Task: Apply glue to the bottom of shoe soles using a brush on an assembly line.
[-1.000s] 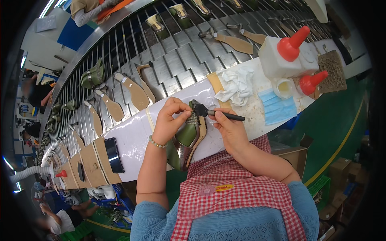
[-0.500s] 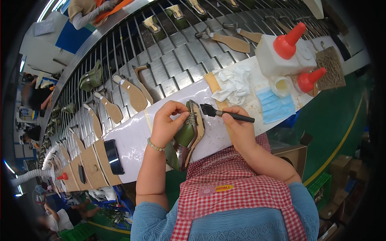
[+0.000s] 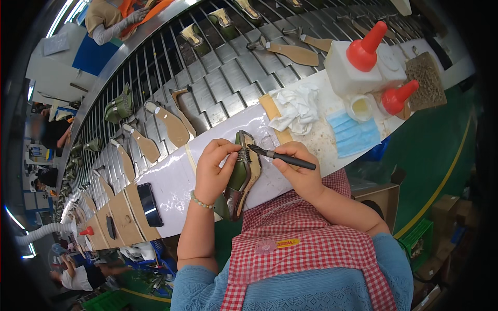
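Note:
A green shoe upper on a last point(image 3: 239, 176) lies at the near edge of the work board, its tan underside facing right. My left hand point(image 3: 213, 168) is closed on the shoe, thumb and fingers pinching the dark braided trim at its upper end. In my right hand point(image 3: 300, 168) is a brush with a black handle point(image 3: 294, 160), gripped between thumb and fingers. Its dark bristle end, turned edge-on, meets or nearly meets the rim of the shoe beside my left fingertips; exact contact is hard to tell.
A slatted metal conveyor point(image 3: 223, 78) carries soles point(image 3: 171, 124) and green uppers beyond the board. White bottles with red caps point(image 3: 361, 54), a small glue cup point(image 3: 360, 108), crumpled white cloth point(image 3: 295, 109) and a blue mask point(image 3: 354, 133) lie right; a phone point(image 3: 149, 205) lies left.
My right hand has moved left and slightly down, bringing the brush from beside the shoe to its rim and turning the bristles edge-on. My left hand keeps its pinch.

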### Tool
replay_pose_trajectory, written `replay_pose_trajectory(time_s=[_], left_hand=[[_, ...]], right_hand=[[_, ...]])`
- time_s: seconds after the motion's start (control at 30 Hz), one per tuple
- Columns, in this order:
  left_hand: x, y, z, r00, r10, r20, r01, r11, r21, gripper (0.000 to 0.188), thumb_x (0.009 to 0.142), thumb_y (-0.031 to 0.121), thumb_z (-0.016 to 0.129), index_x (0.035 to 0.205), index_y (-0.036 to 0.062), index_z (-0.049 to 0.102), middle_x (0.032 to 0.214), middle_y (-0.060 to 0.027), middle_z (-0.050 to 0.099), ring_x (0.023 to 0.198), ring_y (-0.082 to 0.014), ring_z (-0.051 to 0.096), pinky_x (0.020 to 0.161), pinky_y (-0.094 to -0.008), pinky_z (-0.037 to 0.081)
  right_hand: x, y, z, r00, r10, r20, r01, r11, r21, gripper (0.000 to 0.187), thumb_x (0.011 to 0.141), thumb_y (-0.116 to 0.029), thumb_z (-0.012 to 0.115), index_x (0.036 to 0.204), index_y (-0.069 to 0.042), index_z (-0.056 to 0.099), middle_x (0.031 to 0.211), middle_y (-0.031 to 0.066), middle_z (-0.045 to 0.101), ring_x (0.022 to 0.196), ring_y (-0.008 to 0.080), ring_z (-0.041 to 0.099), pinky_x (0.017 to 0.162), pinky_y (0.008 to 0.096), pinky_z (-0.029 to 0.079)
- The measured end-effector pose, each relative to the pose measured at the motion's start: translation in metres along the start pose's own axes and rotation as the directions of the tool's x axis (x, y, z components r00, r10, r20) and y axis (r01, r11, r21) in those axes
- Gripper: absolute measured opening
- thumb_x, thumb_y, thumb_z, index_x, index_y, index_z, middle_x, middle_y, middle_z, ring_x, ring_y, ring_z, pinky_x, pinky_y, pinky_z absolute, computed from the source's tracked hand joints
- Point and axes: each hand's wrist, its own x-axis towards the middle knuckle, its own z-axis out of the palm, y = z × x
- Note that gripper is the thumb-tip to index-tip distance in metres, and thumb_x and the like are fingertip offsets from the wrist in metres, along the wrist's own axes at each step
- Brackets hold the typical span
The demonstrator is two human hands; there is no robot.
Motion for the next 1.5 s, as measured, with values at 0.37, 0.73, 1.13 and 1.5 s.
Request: replay_pose_trajectory(time_s=[0.37,0.73,1.13,1.5], left_hand=[[0.000,-0.001,0.002,1.000,0.013,-0.003,-0.013,0.999,0.030,0.016,0.082,0.000,0.065,0.097,0.0029,0.068,0.094,-0.0102,0.062,0.087,-0.0254,0.062,0.077,-0.0321,0.049],[-0.003,0.000,0.001,1.000,-0.006,0.004,0.006,1.000,0.012,0.018,0.083,0.000,0.065,0.100,0.0032,0.069,0.097,-0.0100,0.062,0.089,-0.0242,0.062,0.078,-0.0309,0.049],[-0.004,0.000,0.002,1.000,-0.012,0.009,0.012,1.000,0.011,0.019,0.083,-0.001,0.065,0.101,0.0028,0.069,0.099,-0.0100,0.062,0.091,-0.0245,0.063,0.080,-0.0311,0.050],[-0.006,0.001,0.003,0.999,-0.034,0.012,0.034,0.998,-0.048,0.021,0.085,-0.003,0.062,0.106,0.0009,0.064,0.102,-0.0097,0.058,0.086,-0.0182,0.062,0.077,-0.0281,0.051]], right_hand=[[0.006,0.003,0.002,0.985,-0.172,0.004,0.172,0.980,-0.100,0.021,0.078,-0.004,0.075,0.097,-0.004,0.067,0.093,0.0077,0.067,0.092,0.0249,0.060,0.080,0.0338,0.048],[0.010,0.004,-0.001,0.913,-0.395,0.105,0.409,0.881,-0.238,0.023,0.073,-0.003,0.075,0.095,-0.005,0.067,0.092,0.0077,0.067,0.089,0.0293,0.061,0.080,0.0372,0.048],[0.010,0.000,-0.002,0.925,-0.368,0.094,0.380,0.904,-0.194,0.026,0.073,-0.002,0.076,0.097,-0.004,0.067,0.093,0.0080,0.067,0.090,0.0282,0.061,0.079,0.0372,0.048],[0.008,0.006,-0.004,0.993,-0.068,0.099,0.075,0.994,-0.075,0.019,0.080,-0.005,0.074,0.097,-0.004,0.067,0.094,0.0088,0.064,0.090,0.0237,0.060,0.079,0.0324,0.047]])
